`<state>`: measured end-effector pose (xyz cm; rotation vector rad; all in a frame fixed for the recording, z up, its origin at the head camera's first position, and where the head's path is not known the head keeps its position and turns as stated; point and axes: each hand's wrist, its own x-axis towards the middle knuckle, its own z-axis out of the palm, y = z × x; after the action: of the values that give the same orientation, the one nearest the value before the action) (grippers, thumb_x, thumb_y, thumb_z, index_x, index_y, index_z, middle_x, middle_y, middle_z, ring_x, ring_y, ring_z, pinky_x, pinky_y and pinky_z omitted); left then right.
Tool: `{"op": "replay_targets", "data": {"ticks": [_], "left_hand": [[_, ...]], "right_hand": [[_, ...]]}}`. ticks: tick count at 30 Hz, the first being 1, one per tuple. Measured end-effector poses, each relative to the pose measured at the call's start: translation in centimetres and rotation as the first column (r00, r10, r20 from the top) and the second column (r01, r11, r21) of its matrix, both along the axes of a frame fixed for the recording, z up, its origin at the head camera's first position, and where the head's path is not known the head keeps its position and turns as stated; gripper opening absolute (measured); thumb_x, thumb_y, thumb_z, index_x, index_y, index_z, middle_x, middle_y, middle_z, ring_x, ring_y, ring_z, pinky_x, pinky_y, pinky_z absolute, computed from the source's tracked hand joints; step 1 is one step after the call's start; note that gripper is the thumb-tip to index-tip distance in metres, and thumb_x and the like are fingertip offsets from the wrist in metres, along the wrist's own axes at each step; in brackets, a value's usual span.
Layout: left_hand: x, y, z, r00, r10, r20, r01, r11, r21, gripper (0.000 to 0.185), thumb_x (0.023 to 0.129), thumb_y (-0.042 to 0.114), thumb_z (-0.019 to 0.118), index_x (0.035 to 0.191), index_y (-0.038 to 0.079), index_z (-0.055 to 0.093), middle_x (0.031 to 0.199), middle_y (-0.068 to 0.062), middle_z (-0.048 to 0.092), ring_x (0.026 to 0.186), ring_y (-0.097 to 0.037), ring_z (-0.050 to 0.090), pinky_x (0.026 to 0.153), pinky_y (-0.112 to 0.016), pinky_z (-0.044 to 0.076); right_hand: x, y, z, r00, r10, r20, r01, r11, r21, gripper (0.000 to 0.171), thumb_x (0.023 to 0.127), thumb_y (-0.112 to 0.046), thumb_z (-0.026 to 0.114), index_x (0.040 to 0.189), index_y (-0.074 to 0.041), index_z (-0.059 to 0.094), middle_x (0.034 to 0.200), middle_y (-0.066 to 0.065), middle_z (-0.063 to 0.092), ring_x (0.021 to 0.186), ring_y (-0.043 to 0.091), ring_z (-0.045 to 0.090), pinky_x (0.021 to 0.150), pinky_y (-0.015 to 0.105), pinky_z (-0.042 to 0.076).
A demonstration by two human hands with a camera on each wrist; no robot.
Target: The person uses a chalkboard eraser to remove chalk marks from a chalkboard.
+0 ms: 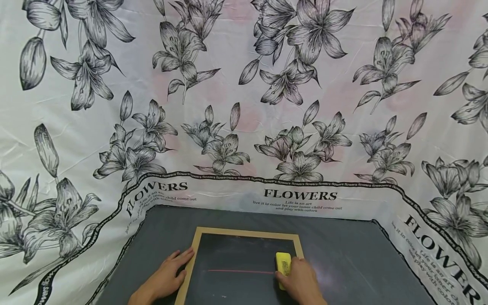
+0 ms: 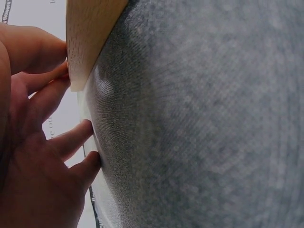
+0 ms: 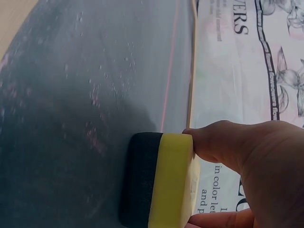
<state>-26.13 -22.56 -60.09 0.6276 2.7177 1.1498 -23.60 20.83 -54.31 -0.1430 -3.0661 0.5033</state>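
- The chalkboard (image 1: 240, 267) lies flat on a grey mat (image 1: 343, 254), near the bottom edge of the head view; its lower part is cut off by the frame.
- The board has a pale wooden frame (image 1: 248, 232) and a dark face with one thin red line (image 1: 240, 271) running across it. Faint chalk smears show on the face in the right wrist view.
- The right hand (image 1: 301, 284) grips a yellow eraser (image 1: 283, 264), thumb and fingers clamped on its sides. The wrist runs off the bottom edge.
- The eraser sits on the board face at the right end of the red line, close to the right side of the frame. In the right wrist view its dark pad (image 3: 140, 178) lies against the board; the yellow back (image 3: 171, 180) faces the palm.
- The left hand (image 1: 167, 277) rests flat on the left side of the frame, fingers straight and slightly spread, holding nothing.
- In the left wrist view the fingers (image 2: 61, 142) touch the frame edge and the mat. Most of that view is blurred grey fabric; little else can be made out.
- A white cloth (image 1: 244, 106) printed with black lilies and the word FLOWERS covers the desk around the mat and rises behind it. The desk itself is hidden.
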Motion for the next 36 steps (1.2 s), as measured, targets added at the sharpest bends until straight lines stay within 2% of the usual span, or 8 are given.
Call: {"op": "replay_targets", "data": {"ticks": [5,12,15,19,22,27,33,36], "left_hand": [[0.1,0.0,-0.2,1.000,0.002,-0.019,-0.003,1.000,-0.009,0.059,0.105,0.009,0.064,0.162,0.006,0.054,0.171,-0.019,0.047,0.153,-0.067,0.033,0.118,-0.088,0.025],[0.8,0.4,1.4,1.000,-0.006,-0.003,0.006,1.000,-0.011,0.060,0.103,0.007,0.065,0.161,0.001,0.054,0.169,-0.023,0.048,0.151,-0.071,0.032,0.116,-0.089,0.026],[0.6,0.4,1.2,1.000,-0.005,-0.011,0.005,1.000,-0.022,0.060,0.104,0.009,0.065,0.162,0.003,0.053,0.170,-0.021,0.047,0.151,-0.071,0.033,0.115,-0.088,0.026],[0.2,0.1,0.1,1.000,0.004,-0.030,-0.005,1.000,-0.021,0.059,0.104,0.010,0.064,0.163,0.007,0.054,0.171,-0.018,0.048,0.151,-0.069,0.034,0.115,-0.088,0.028],[0.2,0.1,-0.1,0.999,0.003,-0.032,-0.003,1.000,0.000,0.059,0.104,0.010,0.065,0.162,0.008,0.055,0.170,-0.017,0.049,0.151,-0.069,0.034,0.115,-0.089,0.027],[0.5,0.2,0.5,0.999,-0.003,-0.037,0.002,1.000,-0.019,0.060,0.104,0.010,0.065,0.162,0.007,0.055,0.169,-0.019,0.049,0.148,-0.072,0.035,0.112,-0.089,0.029],[0.7,0.4,0.9,1.000,0.010,-0.015,-0.010,1.000,-0.017,0.060,0.102,0.007,0.065,0.161,0.004,0.055,0.169,-0.022,0.048,0.150,-0.071,0.034,0.113,-0.089,0.028],[0.7,0.4,0.9,1.000,0.012,-0.029,-0.013,1.000,-0.027,0.059,0.103,0.008,0.066,0.161,0.005,0.056,0.169,-0.020,0.050,0.149,-0.070,0.035,0.113,-0.089,0.029]], "right_hand": [[-0.1,-0.7,0.1,1.000,0.009,0.006,-0.009,1.000,0.021,0.061,0.085,-0.048,0.087,0.100,0.009,0.069,0.082,0.013,0.061,0.074,0.026,0.059,0.068,0.047,0.057],[-0.1,-1.9,0.1,1.000,-0.001,-0.014,0.002,1.000,0.025,0.060,0.082,-0.048,0.090,0.099,0.006,0.070,0.079,0.008,0.061,0.073,0.022,0.059,0.067,0.045,0.057],[-0.1,-2.4,0.0,1.000,0.003,-0.019,-0.003,1.000,0.029,0.059,0.081,-0.048,0.089,0.098,0.005,0.070,0.078,0.008,0.060,0.072,0.022,0.058,0.066,0.044,0.057],[-0.1,-2.9,0.0,1.000,-0.001,-0.006,0.001,1.000,0.016,0.058,0.081,-0.047,0.090,0.099,0.005,0.070,0.078,0.008,0.058,0.072,0.022,0.057,0.067,0.044,0.057],[-0.2,-3.4,0.1,1.000,-0.004,0.001,0.004,1.000,0.008,0.059,0.081,-0.047,0.090,0.099,0.006,0.071,0.079,0.009,0.059,0.073,0.023,0.058,0.069,0.046,0.057],[-0.2,-4.2,0.3,1.000,-0.009,0.015,0.009,1.000,0.008,0.063,0.081,-0.048,0.091,0.102,0.008,0.071,0.081,0.010,0.061,0.076,0.024,0.060,0.073,0.049,0.060],[-0.2,-4.8,0.2,1.000,0.002,-0.007,-0.002,1.000,0.011,0.062,0.080,-0.048,0.092,0.100,0.007,0.071,0.080,0.010,0.060,0.073,0.023,0.060,0.070,0.048,0.061],[-0.2,-5.2,0.2,1.000,0.005,-0.005,-0.005,1.000,0.000,0.062,0.081,-0.047,0.092,0.101,0.008,0.071,0.080,0.010,0.060,0.073,0.023,0.060,0.070,0.048,0.061]]}}
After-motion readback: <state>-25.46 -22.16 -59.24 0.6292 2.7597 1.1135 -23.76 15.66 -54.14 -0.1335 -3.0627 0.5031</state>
